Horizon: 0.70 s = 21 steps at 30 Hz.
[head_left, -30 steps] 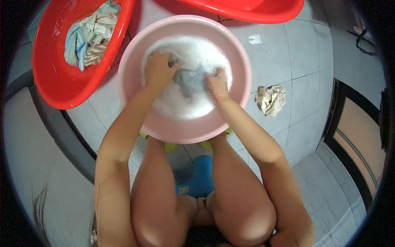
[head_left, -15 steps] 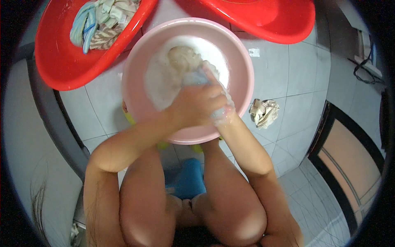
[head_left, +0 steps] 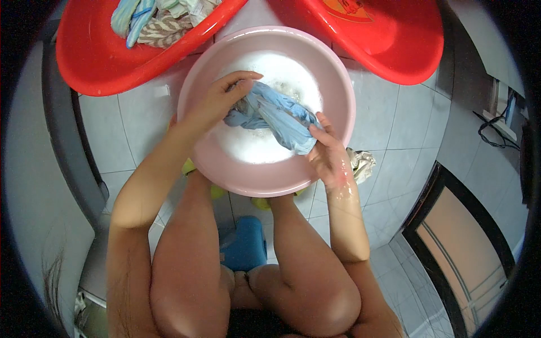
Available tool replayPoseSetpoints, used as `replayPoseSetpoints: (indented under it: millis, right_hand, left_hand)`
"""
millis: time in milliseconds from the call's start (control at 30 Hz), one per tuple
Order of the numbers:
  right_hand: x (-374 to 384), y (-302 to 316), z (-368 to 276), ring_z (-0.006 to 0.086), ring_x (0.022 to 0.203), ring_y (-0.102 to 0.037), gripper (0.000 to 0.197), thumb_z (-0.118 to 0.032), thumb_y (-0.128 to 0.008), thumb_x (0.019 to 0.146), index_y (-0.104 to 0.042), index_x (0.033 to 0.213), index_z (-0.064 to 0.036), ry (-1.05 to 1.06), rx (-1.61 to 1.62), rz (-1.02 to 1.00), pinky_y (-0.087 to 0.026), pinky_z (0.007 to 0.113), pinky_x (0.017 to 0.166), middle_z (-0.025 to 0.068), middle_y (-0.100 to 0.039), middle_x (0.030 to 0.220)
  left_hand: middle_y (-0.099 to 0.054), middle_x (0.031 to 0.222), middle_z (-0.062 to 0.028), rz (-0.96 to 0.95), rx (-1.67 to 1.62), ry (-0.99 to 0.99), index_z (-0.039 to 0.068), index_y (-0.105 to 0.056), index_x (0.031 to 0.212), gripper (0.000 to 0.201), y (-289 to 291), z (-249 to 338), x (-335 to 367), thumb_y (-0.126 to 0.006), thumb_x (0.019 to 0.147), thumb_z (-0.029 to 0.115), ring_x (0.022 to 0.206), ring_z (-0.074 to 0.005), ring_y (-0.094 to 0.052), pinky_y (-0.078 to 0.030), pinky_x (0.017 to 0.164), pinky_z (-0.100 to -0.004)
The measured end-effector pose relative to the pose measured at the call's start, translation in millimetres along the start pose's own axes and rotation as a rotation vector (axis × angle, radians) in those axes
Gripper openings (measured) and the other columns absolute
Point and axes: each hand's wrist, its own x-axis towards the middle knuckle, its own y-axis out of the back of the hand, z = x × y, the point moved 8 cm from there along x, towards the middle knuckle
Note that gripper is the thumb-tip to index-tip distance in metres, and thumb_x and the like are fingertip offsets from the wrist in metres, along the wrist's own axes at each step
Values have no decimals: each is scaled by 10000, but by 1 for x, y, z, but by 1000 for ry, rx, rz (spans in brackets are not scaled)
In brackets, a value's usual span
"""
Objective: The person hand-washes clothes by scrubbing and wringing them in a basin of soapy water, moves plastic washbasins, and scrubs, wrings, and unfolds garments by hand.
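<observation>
Cloth (head_left: 279, 115), lt. blue, was over pink basin (head_left: 350, 104) w/ white suds (head_left: 245, 151) in head view, long axis running diag. btwn hands: L hand (head_left: 226, 94) gripped its upper-L end, R hand (head_left: 328, 151) pinched its lower-R end, thumb on top; neither hand nearer.

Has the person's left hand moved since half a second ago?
Yes: judged against the pink basin, the left hand has moved leftward and toward the far rim.
</observation>
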Motion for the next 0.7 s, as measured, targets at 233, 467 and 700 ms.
replayPoseSetpoints:
  millis: [233, 467, 700]
  right_hand:
    - [-4, -17, -5, 283, 1233, -436, 714, -31, -683, 773, -323, 1385, -105, 388, -996, 90, -355, 390, 1029, 151, -434, 1326]
    - [20, -64, 8, 213, 1205, -454, 558, -41, -718, 733, -492, 1242, -76, 510, -996, -423, -332, 341, 1024, 62, -522, 1236]
    - [14, -56, 3, 128, 962, -538, 266, -64, -686, 792, -617, 1048, -48, 344, -984, -351, -417, 271, 862, 31, -594, 1000]
  left_hand:
    - [-491, 1294, -70, -237, -494, 180, 74, -448, 1347, 575, -31, 33, -46, -655, 815, 142, 1151, -185, -491, -394, 990, -310]
    - [-503, 1290, -72, -351, -279, 105, 92, -485, 1321, 622, -38, 44, -54, -608, 726, -41, 1187, -203, -472, -367, 1018, -323]
    - [-544, 1211, -71, -313, 150, -213, 75, -545, 1189, 512, -42, 62, -47, -585, 707, -94, 1162, -210, -491, -370, 998, -325]
